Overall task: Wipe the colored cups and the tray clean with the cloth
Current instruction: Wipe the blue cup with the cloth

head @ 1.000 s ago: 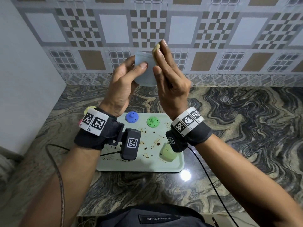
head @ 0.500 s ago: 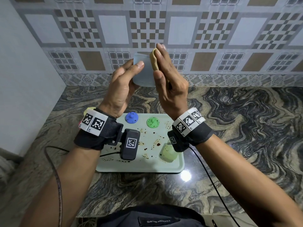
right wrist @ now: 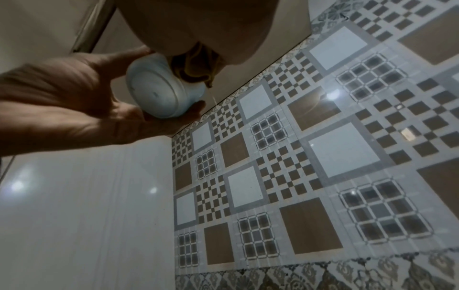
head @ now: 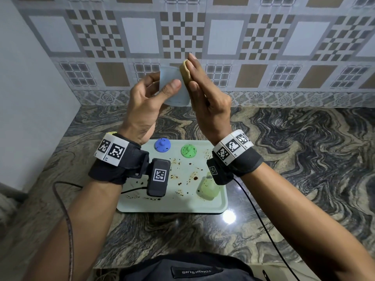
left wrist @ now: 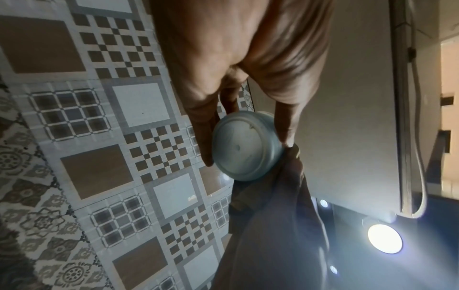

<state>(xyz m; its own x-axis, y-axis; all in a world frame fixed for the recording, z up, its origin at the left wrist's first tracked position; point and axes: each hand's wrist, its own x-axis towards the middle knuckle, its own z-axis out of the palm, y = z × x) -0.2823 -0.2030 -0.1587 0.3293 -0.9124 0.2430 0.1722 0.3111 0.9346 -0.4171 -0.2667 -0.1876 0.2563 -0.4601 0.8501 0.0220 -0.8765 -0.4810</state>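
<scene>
My left hand [head: 160, 83] grips a pale blue cup [head: 174, 94] by its sides, raised in front of the tiled wall. My right hand [head: 194, 72] holds a folded yellow-brown cloth [head: 185, 73] and presses it against the cup's right side with straight fingers. The left wrist view shows the cup's base [left wrist: 246, 145] between my fingers [left wrist: 206, 137]. In the right wrist view the bunched cloth [right wrist: 196, 66] lies against the cup [right wrist: 159, 88]. Below on the counter, the pale green tray [head: 172, 205] is spotted with brown stains.
On the tray sit a blue piece [head: 162, 146], a green piece [head: 188, 151] and a pale green cup [head: 209, 188] lying near its right side. Something yellow [head: 111, 133] shows behind my left wrist. A white wall stands at the left, marbled counter stretches right.
The right hand has slid a little down the cup's side and more of the cloth now shows. The cup stays in my left hand, slightly lower and further left.
</scene>
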